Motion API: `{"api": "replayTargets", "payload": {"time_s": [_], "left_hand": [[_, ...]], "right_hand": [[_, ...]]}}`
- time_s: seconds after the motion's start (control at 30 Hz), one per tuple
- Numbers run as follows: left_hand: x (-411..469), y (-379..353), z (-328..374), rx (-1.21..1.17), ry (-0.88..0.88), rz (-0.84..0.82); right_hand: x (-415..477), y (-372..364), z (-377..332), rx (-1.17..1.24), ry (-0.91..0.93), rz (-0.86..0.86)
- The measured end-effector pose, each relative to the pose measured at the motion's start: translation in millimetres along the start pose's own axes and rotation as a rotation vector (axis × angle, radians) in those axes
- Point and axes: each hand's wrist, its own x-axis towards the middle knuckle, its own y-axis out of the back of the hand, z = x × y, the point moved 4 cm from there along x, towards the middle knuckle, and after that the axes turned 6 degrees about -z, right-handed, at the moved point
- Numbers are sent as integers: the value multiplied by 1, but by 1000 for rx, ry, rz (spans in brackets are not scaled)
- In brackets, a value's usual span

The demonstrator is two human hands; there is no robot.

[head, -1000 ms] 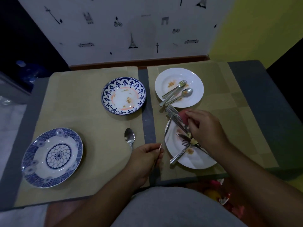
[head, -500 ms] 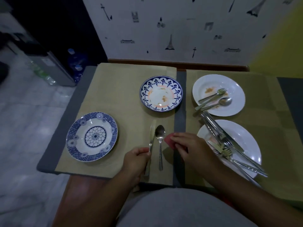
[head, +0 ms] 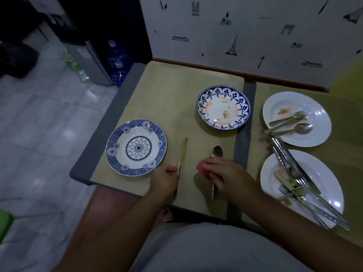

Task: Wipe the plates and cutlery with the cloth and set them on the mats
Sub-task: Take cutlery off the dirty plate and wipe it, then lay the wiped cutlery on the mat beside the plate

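My left hand (head: 166, 178) grips the handle of a knife (head: 182, 153) lying on the left mat (head: 176, 99), just right of a clean blue patterned plate (head: 136, 147). My right hand (head: 225, 176) holds a red cloth (head: 202, 168) over the handle of a spoon (head: 216, 154) that rests on the same mat. A blue-rimmed plate (head: 223, 107) with food smears sits farther back. On the right mat (head: 345, 154), two white plates, one far (head: 314, 134) and one near (head: 330, 185), are soiled and carry forks, knives and a spoon.
The table's left edge drops to a tiled floor (head: 39, 134). Blue water bottles (head: 117, 61) and a grey cabinet (head: 88, 57) stand beyond the far left corner. A patterned wall (head: 245, 36) closes off the back of the table.
The knife came off the near white plate in my left hand and now lies on the left mat beside the blue plate. My right hand with the cloth moved left over the spoon.
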Motion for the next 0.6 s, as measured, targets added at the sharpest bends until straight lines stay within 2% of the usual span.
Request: {"api": "replayTargets", "payload": {"time_s": [0.13,0.27,0.37,0.5,0.6], "left_hand": [[6,6,5,219,-116,29],[4,9,6,322,-205,70],[2,7,1,453,-354,61],[0,-7,-15,726,-679,-85],[0,-13,-28,965,-660,-186]], "right_hand": [[14,-18,-6,26,11,-36],[23,-25,-9,17,1,-76],[27,-31,-8,3,-62,-98],[31,-36,-9,-27,-77,-119],[32,-36,-13,-67,-58,-102]]}}
